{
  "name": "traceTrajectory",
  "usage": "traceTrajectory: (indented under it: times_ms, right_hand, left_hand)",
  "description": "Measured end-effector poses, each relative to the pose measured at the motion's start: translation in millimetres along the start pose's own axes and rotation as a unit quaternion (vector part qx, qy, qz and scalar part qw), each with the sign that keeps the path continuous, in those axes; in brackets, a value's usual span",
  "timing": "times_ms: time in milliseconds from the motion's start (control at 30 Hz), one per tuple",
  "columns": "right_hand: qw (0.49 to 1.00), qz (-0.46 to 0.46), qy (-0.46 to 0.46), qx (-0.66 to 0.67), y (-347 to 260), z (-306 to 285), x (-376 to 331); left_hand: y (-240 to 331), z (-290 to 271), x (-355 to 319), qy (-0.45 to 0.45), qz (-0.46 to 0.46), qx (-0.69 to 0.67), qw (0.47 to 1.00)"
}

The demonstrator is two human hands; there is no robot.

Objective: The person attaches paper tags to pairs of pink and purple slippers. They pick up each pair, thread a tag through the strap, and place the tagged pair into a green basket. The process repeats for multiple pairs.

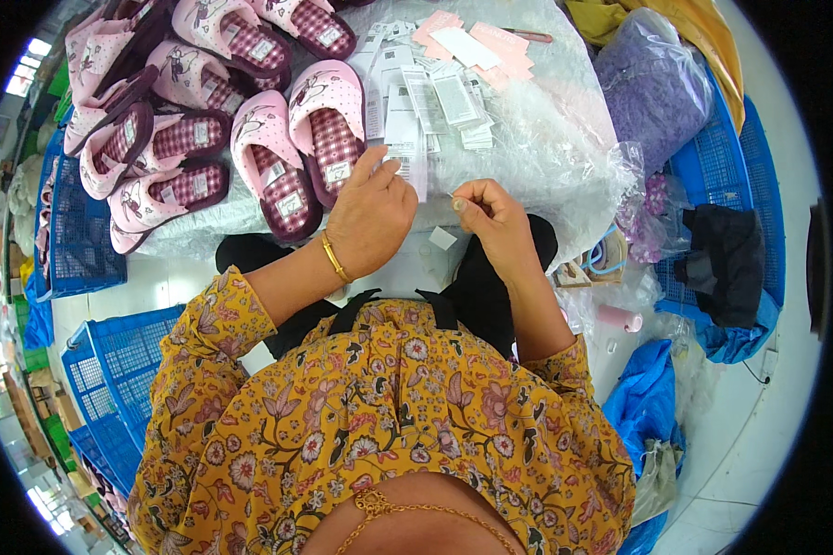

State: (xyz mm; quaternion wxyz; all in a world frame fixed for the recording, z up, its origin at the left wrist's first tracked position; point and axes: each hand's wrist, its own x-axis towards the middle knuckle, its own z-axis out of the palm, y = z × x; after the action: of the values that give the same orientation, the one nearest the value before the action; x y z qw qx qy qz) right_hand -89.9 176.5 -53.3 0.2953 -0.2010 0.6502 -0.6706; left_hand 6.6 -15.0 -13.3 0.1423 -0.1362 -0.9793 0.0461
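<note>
My left hand is beside the toe-down end of a pink slipper, its back up and its fingers slightly bent and apart. Its fingertips lie over a white paper strip at the table's near edge; I see nothing gripped in them. To its right, my right hand pinches thumb and forefinger together. A tiny thin tip shows at that pinch, too small to name. The slipper's mate lies on its left, both with plaid insoles bearing small white labels.
More pink slippers are heaped at the left of the plastic-covered table. Printed paper slips and pink cards are scattered farther back, near a thin pen-like tool. Blue crates stand on both sides.
</note>
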Motion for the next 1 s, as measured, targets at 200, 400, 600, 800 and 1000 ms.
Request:
traceTrajectory:
  times_ms: [200,400,600,800,1000]
  right_hand:
    - [0.999,0.0,0.037,0.005,9,-4,-7]
    - [0.999,0.008,0.04,0.011,12,-4,-9]
    - [0.998,0.008,0.058,0.009,11,-3,-15]
    - [0.998,-0.004,0.063,0.028,16,-1,-17]
    - [0.997,-0.006,0.061,0.037,18,-3,-20]
  left_hand:
    - [14,-85,-10,0.041,-0.012,-0.436,0.899]
    - [25,-131,-21,0.025,0.124,-0.789,0.601]
    - [14,-38,-43,-0.047,-0.367,-0.739,0.563]
    - [23,26,-54,-0.026,-0.523,-0.766,0.371]
    - [25,58,-35,0.079,-0.525,-0.767,0.36]
